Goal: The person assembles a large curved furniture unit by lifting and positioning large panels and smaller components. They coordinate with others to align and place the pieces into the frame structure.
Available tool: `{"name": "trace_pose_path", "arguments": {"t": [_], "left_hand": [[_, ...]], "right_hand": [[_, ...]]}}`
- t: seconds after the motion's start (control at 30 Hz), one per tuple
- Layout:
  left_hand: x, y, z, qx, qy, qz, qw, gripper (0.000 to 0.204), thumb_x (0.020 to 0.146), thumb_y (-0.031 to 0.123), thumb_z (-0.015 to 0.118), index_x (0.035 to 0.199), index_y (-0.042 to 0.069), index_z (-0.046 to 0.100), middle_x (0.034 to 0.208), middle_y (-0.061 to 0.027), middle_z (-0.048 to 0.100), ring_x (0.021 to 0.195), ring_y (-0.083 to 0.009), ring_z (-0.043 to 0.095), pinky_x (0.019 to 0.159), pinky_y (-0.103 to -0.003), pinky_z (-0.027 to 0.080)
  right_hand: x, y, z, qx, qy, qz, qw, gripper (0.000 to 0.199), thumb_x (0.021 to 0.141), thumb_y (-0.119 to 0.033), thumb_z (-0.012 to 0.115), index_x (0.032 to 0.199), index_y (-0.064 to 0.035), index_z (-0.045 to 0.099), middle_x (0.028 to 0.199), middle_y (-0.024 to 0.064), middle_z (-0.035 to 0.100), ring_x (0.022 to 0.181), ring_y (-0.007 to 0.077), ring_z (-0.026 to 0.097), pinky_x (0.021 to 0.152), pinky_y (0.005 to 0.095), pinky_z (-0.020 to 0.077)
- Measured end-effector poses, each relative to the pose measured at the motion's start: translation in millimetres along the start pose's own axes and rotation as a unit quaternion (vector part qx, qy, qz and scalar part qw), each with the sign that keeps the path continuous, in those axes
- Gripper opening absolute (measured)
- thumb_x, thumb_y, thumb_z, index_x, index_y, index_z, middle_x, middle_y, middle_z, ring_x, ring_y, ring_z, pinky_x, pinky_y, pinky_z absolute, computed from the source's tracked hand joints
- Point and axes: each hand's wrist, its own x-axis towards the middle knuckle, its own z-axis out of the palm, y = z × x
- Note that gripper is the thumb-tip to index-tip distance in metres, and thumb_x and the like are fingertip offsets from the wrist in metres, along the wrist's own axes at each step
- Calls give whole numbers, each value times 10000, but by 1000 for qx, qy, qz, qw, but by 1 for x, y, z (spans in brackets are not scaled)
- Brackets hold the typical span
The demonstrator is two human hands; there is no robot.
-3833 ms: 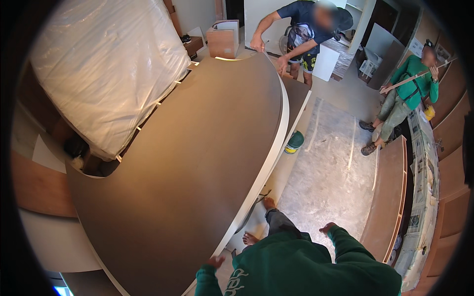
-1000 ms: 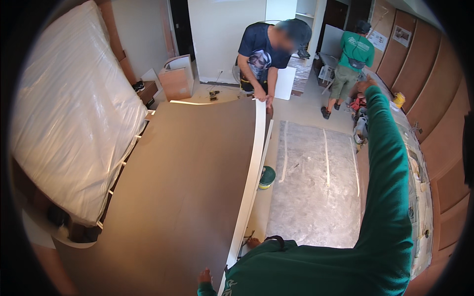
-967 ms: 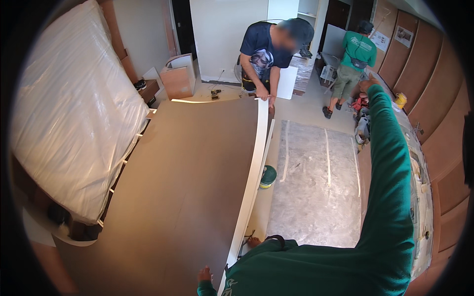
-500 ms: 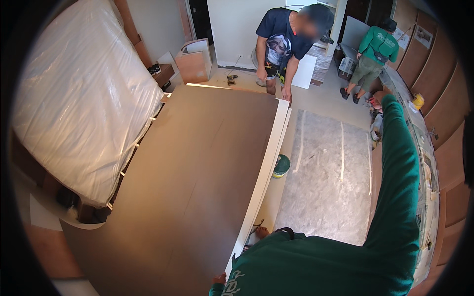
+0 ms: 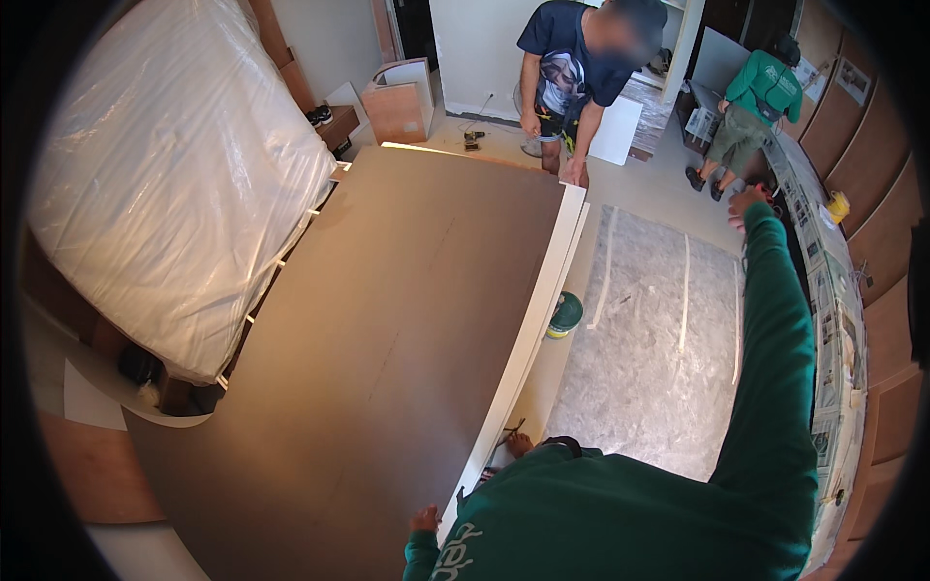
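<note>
A large brown-grey panel [image 5: 368,320] with a pale edge strip [image 5: 528,320] lies flat and fills the middle. My left hand [image 5: 424,518] is over its near right part beside the strip, fingers partly apart, holding nothing I can see. My right arm in a green sleeve reaches out to the right. Its hand [image 5: 744,205] has curled fingers, and whatever is in them is hidden. Past that hand shows a red item [image 5: 765,194]. A co-worker in a dark T-shirt [image 5: 591,58] stands at the panel's far right corner, one hand [image 5: 573,171] on it.
A plastic-wrapped slab [image 5: 184,194] stands on the left. A green tub [image 5: 566,312] sits beside the panel, next to a grey taped floor sheet [image 5: 649,339]. Paper-covered ledge [image 5: 823,387] runs along the right. Another co-worker in green [image 5: 760,87] stands far right; a drill [image 5: 473,140] lies behind.
My left hand has moved from the panel's edge inward over its surface. My right hand has lowered slightly. The view has shifted a little, so the far scene sits further right and higher.
</note>
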Motion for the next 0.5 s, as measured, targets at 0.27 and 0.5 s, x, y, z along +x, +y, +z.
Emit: {"name": "trace_pose_path", "arguments": {"t": [0.27,0.5], "left_hand": [[1,-12,4,146,-71,233,959,365,807,342,649,876,-14,603,785,-106,643,618,-222,616,553,-337,505],[-29,-3,-27,418,-85,288,857,386,826,367,603,895,-12,605,769,-108,655,597,-213,633,518,-336,494]], "right_hand": [[74,194,218,1,-104,-24,994,693,842,-652,321,1296,-137,421,1161,134,540,911,420,546,671,563,476],[-49,151,448,-84,-32,5,996,698,861,-159,480,1475,-149,148,1265,164,552,708,284,682,535,385,556]]}}
